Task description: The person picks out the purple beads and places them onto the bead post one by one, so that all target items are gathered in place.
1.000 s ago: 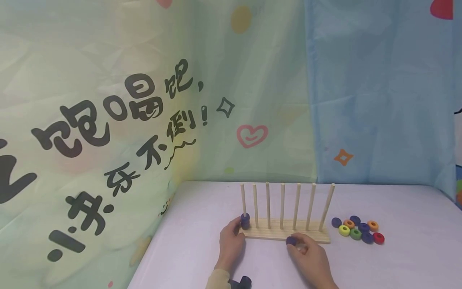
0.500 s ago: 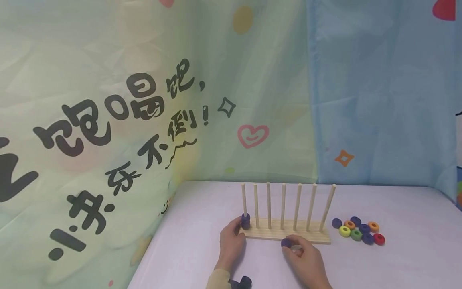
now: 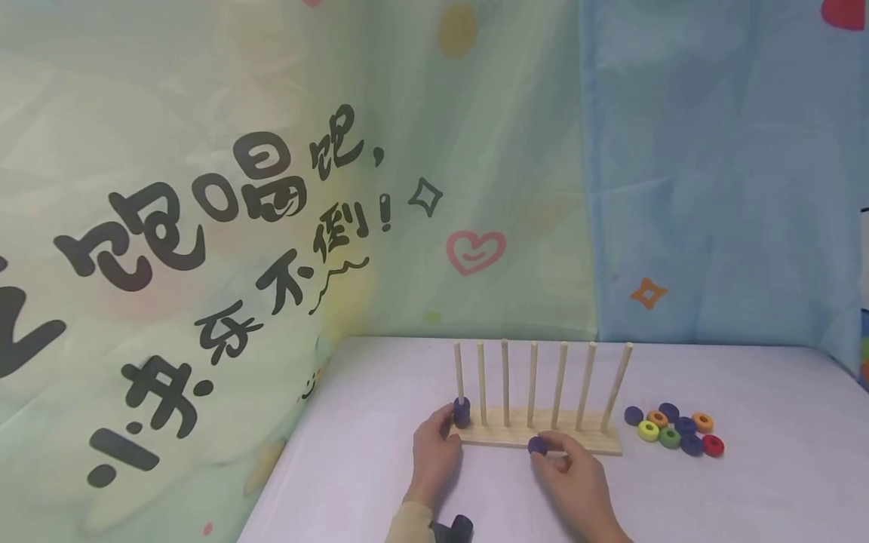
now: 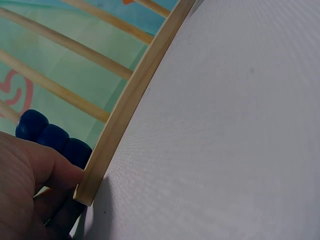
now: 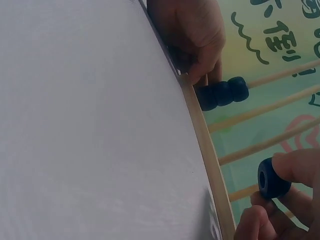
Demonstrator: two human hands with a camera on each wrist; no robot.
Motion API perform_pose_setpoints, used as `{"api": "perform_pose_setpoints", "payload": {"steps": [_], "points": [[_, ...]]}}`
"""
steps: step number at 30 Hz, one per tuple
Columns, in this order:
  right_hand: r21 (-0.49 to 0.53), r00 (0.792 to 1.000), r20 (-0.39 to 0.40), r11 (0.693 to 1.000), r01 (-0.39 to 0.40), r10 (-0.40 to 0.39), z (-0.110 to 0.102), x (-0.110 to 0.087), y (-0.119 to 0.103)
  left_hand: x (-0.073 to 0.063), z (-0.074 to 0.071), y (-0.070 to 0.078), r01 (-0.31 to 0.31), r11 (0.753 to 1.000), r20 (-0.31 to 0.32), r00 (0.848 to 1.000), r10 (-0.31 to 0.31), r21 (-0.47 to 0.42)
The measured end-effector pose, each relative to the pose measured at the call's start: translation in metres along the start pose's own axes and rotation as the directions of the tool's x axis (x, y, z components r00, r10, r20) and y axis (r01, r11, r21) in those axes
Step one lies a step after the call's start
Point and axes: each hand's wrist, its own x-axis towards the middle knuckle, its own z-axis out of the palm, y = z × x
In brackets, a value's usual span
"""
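A wooden peg rack with a row of upright pegs stands on the table. My left hand grips the left end of its base; in the left wrist view the thumb lies against the base's edge. Three dark blue beads are stacked on the leftmost peg, beside that hand. Between thumb and fingers, my right hand pinches another dark blue bead. It is held in front of the middle pegs, off the pegs, its hole visible in the right wrist view.
Right of the rack lies a loose group of beads: several blue ones, two orange, a yellow, a green and a red. Printed cloth hangs behind the table.
My right hand has moved a little left along the front of the rack, then slightly up, with the blue bead. The left hand has stayed at the rack's end.
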Motion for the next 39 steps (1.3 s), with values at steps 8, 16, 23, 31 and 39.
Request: {"api": "perform_pose_setpoints", "payload": {"steps": [8, 16, 23, 31, 39], "points": [[0.029, 0.995, -0.005, 0.995, 0.098, -0.097, -0.002, 0.005, -0.017, 0.001, 0.0, 0.0, 0.002, 1.0, -0.004, 1.0, -0.002, 0.007], [0.022, 0.989, 0.005, 0.989, 0.15, -0.15, -0.003, 0.014, -0.035, -0.001, -0.001, 0.002, 0.0, 1.0, -0.007, 1.0, 0.0, 0.011], [0.033, 0.978, -0.002, 0.977, 0.208, -0.208, 0.001, 0.017, -0.047, 0.0, -0.001, 0.002, -0.001, 1.0, -0.009, 1.0, 0.001, 0.004], [0.038, 0.941, -0.009, 0.941, 0.337, -0.337, 0.006, 0.022, -0.063, -0.001, -0.001, -0.001, -0.008, 1.0, -0.015, 1.0, 0.008, 0.005], [0.025, 0.915, 0.0, 0.915, 0.403, -0.403, 0.008, 0.028, -0.076, 0.0, 0.0, -0.001, -0.04, 0.999, -0.03, 0.999, 0.04, 0.013]]}}
